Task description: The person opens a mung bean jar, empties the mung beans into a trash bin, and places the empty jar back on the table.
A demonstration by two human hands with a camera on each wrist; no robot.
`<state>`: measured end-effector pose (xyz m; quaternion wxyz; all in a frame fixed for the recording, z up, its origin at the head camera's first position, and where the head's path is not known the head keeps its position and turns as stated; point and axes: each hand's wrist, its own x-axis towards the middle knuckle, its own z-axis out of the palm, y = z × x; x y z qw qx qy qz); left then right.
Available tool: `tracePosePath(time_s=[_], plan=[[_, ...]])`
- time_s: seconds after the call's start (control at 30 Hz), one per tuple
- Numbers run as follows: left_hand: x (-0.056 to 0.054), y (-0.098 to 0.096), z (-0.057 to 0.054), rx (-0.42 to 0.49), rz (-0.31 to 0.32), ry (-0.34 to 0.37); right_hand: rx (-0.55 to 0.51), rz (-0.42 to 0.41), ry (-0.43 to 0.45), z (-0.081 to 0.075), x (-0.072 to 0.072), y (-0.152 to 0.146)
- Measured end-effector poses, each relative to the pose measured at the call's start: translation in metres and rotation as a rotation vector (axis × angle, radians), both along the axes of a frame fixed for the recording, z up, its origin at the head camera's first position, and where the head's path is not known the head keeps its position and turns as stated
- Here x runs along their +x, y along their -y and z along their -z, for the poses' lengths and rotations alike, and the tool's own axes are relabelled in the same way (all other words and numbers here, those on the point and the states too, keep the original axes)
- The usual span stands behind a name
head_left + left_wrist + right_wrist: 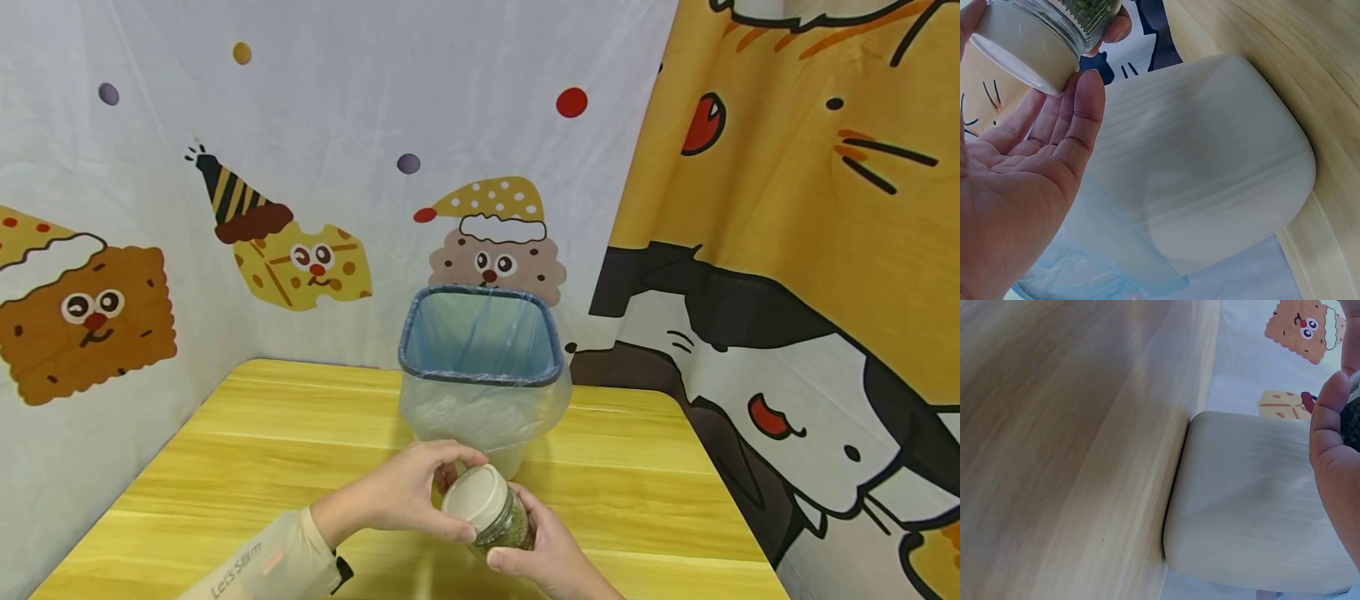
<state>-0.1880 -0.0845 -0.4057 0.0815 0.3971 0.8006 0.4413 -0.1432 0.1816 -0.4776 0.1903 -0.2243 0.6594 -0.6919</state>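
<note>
A clear ribbed jar [504, 523] with green contents is held tilted above the table, its cream lid [477, 497] facing up and to the left. My right hand [546, 546] grips the jar's body, thumb in front and fingers round the far side. Around the lid, my left hand [408, 492] has its thumb at the near edge and its fingers at the far edge. The left wrist view shows those fingertips right at the rim of the lid [1025, 47]. Only part of the jar [1352, 422] shows beside the right hand in the right wrist view.
Just beyond my hands stands a pale bin [510, 460] with a blue rim, lined with a clear plastic bag [480, 412]. It rests on a yellow wood-grain table [315, 433]. Cartoon-printed curtains [315, 100] hang behind the table and along its right side.
</note>
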Motion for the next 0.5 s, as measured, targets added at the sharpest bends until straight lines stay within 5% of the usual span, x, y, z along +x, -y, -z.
tracePosePath(time_s=[0.5], plan=[[0.0022,0.002,0.0012,0.014,-0.012,-0.007,-0.044,-0.014,-0.01,0.0024,0.0004,0.0007]])
